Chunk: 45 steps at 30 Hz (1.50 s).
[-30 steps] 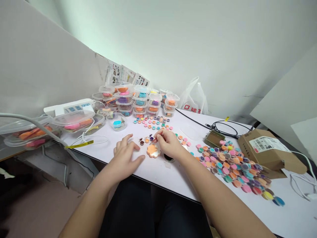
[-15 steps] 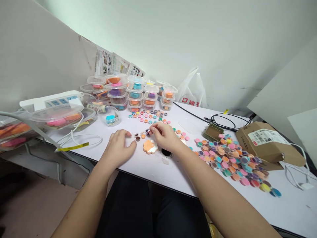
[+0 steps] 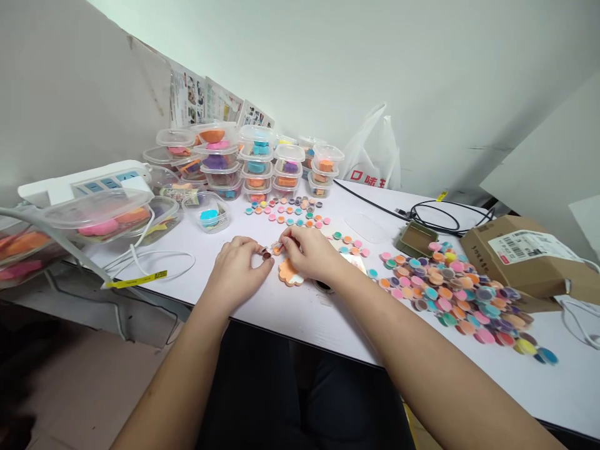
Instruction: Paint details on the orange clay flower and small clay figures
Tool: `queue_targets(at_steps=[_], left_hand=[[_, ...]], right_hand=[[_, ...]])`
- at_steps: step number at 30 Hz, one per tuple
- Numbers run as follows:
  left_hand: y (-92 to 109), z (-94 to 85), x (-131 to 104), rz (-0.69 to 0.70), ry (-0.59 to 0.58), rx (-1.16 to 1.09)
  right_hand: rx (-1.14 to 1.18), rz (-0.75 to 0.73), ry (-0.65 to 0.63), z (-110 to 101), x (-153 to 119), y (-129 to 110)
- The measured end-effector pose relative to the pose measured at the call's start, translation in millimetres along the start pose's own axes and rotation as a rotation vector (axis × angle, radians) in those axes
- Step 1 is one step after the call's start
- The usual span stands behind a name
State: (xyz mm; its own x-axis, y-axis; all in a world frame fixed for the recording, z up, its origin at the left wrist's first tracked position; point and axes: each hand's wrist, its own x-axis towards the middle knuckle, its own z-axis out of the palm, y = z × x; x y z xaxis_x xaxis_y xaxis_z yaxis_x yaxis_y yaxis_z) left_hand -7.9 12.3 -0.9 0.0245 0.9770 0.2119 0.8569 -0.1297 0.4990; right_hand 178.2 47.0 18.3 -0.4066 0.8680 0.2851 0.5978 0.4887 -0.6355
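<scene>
My left hand [image 3: 240, 270] has its thumb and fingertips on the near end of a short strip of small paint pots [image 3: 267, 254], a dark brown one between them. My right hand [image 3: 307, 251] is closed, its fingers pinched at the other end of that strip; what lies between its fingertips is too small to make out. Just below the right hand, an orange and white flower-shaped piece [image 3: 289, 274] lies on the table. A round black item [image 3: 323, 286] is mostly hidden under the right wrist.
Stacked clear tubs [image 3: 257, 167] stand at the back, beside a white plastic bag [image 3: 372, 153]. A heap of paint pots [image 3: 469, 294], a green box [image 3: 416, 239] and a cardboard box [image 3: 525, 256] occupy the right. A power strip [image 3: 89, 181] is at left.
The view has shifted slightly. My left hand has moved right and its thumb and fingers have closed on the strip's near end. My right hand stays pinched near the strip, covering part of the flower piece.
</scene>
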Motion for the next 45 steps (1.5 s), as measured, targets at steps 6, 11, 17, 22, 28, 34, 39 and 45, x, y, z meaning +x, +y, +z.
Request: queue_targets(at_steps=[6, 11, 17, 22, 28, 34, 39, 45], left_hand=[[-2.6, -0.6, -2.2, 0.004, -0.001, 0.019], [-7.6, -0.9, -21.1, -0.003, 0.064, 0.047], [14.2, 7.3, -66.3, -0.127, 0.267, -0.014], [43.9, 10.0, -69.7, -0.092, 0.081, -0.052], [60.8, 18.6, -50.1, -0.063, -0.040, 0.050], [63.2, 28.9, -52.8, -0.055, 0.079, 0.138], [63.2, 29.9, -55.1, -0.068, 0.111, 0.156], [64.3, 30.6, -55.4, -0.088, 0.113, 0.143]], right_hand=[[0.102, 0.017, 0.095, -5.6, -2.9, -5.6], [0.185, 0.093, 0.179, -32.7, -7.7, 2.1], [0.302, 0.124, 0.465, -86.7, -14.9, 7.8], [0.371, 0.178, 0.137, -75.0, -19.2, 8.0], [0.252, 0.225, -0.082, -50.7, -20.0, 24.4], [0.306, 0.247, -0.140, -40.8, -24.0, 16.4], [0.176, 0.201, -0.178, -32.6, -24.2, 10.3], [0.006, 0.148, -0.019, -38.9, -20.3, 21.5]])
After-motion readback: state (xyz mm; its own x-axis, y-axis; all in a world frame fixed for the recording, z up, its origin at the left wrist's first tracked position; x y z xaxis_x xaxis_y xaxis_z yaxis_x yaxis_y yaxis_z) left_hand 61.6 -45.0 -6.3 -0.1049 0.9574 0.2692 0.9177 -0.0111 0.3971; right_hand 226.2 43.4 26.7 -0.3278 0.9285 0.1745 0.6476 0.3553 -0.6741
